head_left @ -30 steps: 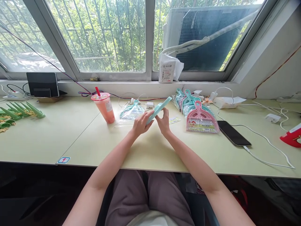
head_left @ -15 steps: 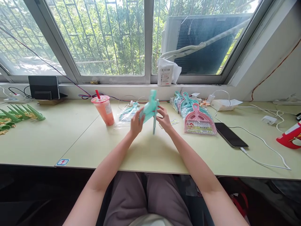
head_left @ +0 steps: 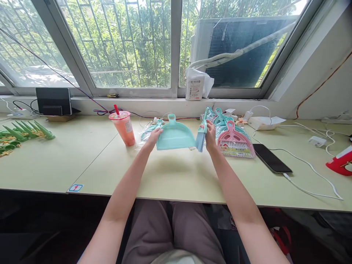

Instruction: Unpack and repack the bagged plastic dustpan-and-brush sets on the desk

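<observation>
My left hand grips the left edge of a mint-green dustpan, held up over the table with its handle pointing away from me. My right hand is closed around a small mint-green hand brush, its bluish bristles facing down. The brush is just right of the dustpan, and the two look slightly apart. Behind my left hand lies a green dustpan set in clear plastic. Right of my right hand is a pile of wrapped sets, with a pink dustpan set in front.
A tilted-looking pink drink cup with a red straw stands left of my hands. A charging phone with a white cable lies at right. Green plastic pieces lie far left. A tablet stands at the back; a red object is far right.
My hands have moved apart, separating the brush from the dustpan. The brush went right with my right hand. The dustpan has turned its broad face toward me.
</observation>
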`<state>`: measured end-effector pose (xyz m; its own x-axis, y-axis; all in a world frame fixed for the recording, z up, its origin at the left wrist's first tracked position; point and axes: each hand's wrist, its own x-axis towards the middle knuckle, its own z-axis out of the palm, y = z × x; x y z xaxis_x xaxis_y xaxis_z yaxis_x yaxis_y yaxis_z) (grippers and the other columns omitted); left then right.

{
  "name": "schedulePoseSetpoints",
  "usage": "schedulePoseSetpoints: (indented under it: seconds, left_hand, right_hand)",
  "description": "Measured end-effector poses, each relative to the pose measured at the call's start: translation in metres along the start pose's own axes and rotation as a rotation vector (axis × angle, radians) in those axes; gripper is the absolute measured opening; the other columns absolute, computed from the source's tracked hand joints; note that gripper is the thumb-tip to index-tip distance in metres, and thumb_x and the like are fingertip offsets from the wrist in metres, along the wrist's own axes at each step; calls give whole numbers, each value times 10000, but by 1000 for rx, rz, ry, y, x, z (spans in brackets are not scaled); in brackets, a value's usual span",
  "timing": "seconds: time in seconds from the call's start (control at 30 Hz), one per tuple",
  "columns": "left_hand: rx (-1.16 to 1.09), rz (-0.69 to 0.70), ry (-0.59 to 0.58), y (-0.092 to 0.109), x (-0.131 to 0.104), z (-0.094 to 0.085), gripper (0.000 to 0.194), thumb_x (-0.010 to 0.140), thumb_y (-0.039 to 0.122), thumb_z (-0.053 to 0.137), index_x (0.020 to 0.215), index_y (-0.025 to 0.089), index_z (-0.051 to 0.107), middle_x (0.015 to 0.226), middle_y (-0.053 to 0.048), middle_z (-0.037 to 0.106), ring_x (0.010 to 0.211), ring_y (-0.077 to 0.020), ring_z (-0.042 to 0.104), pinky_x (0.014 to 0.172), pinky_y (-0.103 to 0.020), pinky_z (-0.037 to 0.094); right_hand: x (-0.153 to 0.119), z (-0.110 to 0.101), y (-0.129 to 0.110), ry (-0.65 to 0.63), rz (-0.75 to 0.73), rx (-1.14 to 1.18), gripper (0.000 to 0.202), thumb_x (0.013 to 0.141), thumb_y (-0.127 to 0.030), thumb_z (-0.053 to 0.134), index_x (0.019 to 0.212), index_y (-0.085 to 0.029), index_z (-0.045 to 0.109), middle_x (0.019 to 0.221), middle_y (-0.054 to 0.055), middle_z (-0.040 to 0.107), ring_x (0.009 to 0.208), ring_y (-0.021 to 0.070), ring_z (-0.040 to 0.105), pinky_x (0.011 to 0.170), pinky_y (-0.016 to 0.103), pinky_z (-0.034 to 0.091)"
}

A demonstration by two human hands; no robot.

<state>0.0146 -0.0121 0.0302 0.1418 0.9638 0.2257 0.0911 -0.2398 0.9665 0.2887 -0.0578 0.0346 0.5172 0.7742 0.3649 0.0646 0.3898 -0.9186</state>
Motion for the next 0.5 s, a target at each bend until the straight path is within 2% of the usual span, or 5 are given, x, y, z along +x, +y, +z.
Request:
schedulePoseSetpoints:
  seconds: [0.07, 0.17, 0.3, 0.5]
  left_hand:
    - [149, -80, -190, 0, -5, 4, 331, 764, 474, 644, 892, 175, 708, 856, -66, 710, 838, -235, 656, 717, -321, 523]
    - [393, -74, -340, 2, -13, 11, 338, 818, 445, 586, 952, 163, 714, 1006, -78, 724, 942, -238, 653, 786, -312, 517]
    - [770, 11, -372, 5, -21, 21, 335, 927, 303, 420, 943, 142, 713, 1034, -114, 724, 990, -253, 650, 849, -327, 499]
    - [1230, 61, -375, 5, -31, 29, 325, 943, 181, 418, 945, 132, 738, 995, -178, 730, 962, -293, 683, 830, -349, 501]
  right_hand:
    - [4, -4, 1, -18, 13, -89, 266, 791, -443, 668, 702, -216, 561, 1016, 46, 680, 1003, 194, 600, 851, 298, 477]
    - [5, -7, 0, -79, 38, -347, 304, 791, -478, 648, 691, -223, 516, 834, 29, 668, 844, 195, 596, 741, 283, 437]
    - [-1, -3, 1, -139, 31, -777, 288, 800, -476, 642, 719, -220, 536, 840, 38, 683, 808, 200, 602, 690, 280, 370]
    - [-8, 4, 12, -413, 109, -1159, 210, 819, -413, 630, 832, -205, 660, 972, 68, 740, 950, 236, 658, 762, 299, 391]
